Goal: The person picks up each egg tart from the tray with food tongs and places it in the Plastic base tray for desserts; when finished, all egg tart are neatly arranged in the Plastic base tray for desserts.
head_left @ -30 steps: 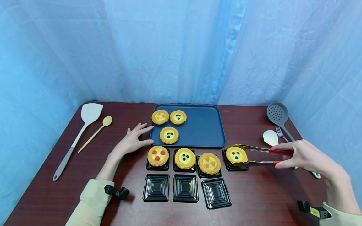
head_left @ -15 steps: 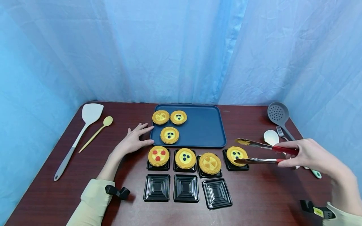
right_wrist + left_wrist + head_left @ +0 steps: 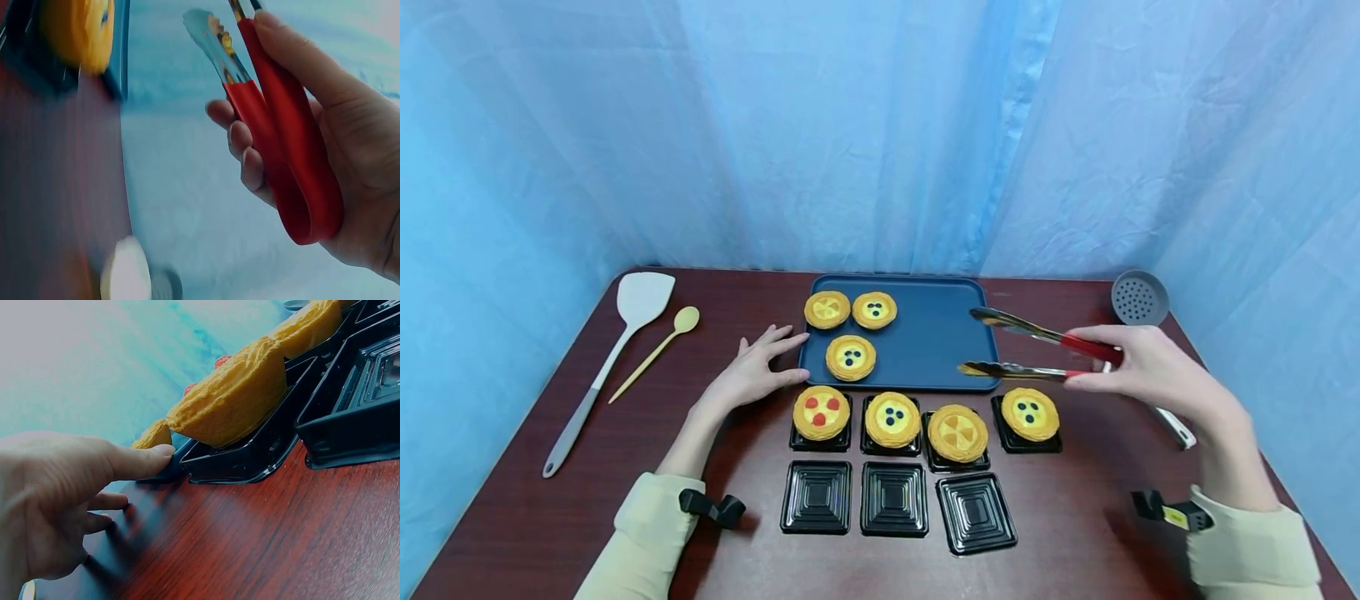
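In the head view, my right hand (image 3: 1150, 362) grips red-handled metal tongs (image 3: 1078, 350), whose spread, vacant tips hover over the right end of the blue tray (image 3: 940, 333). The right wrist view shows the fingers curled round the red handles. My left hand (image 3: 751, 375) lies with fingers spread, fingertips touching the tray's left edge. Three tarts stand on the tray's left half, one of them a blueberry tart (image 3: 851, 358). Before the tray, a strawberry tart (image 3: 820, 413), two blueberry tarts, including the rightmost tart (image 3: 1030, 414), and an orange-topped tart (image 3: 957, 433) sit in black plastic boxes.
Three vacant black boxes (image 3: 893, 498) lie in the front row. At left are a white spatula (image 3: 642, 300) and a yellow spoon (image 3: 686, 320). A grey skimmer (image 3: 1139, 298) lies at the far right, partly hidden by my right hand. Blue curtains surround the table.
The tongs let go of the rightmost blueberry tart, which stays in its box. My right hand then lifts them away, up and left over the tray. My left hand keeps its place.
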Motion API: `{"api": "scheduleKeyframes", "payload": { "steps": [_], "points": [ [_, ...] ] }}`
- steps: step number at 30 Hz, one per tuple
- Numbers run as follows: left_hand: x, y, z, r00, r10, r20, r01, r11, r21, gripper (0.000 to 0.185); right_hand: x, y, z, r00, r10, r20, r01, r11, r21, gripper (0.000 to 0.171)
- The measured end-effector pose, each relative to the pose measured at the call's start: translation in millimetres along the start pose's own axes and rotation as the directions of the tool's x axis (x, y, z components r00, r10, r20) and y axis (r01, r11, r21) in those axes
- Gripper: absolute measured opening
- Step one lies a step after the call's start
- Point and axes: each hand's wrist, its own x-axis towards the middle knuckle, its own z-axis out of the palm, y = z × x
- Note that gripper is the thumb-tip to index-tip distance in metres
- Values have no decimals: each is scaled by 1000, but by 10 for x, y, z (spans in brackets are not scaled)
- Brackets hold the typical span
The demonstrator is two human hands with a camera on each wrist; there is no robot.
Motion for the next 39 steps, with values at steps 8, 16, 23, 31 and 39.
{"api": "scheduleKeyframes", "payload": {
  "steps": [8, 16, 23, 31, 39],
  "points": [
    [2, -1, 2, 1000, 1, -1, -1, 1000, 10, 70, 471, -542, 290, 995, -101, 17, 102, 988, -114, 66],
    [10, 3, 12, 1000, -8, 2, 8, 1000, 8, 70, 782, -874, 590, 981, -186, 50, 193, 958, -213, 68],
    [5, 0, 9, 1000, -7, 1, 6, 1000, 4, 70, 914, -1071, 736, 966, -255, 54, 260, 938, -229, 64],
    [10, 12, 4, 1000, -4, 3, 4, 1000, 2, 70, 966, -1098, 826, 960, -275, 58, 280, 923, -265, 60],
    [26, 26, 8, 1000, -4, 10, 4, 1000, 1, 70, 962, -1078, 869, 952, -301, 62, 306, 909, -283, 59]
  ]
}}
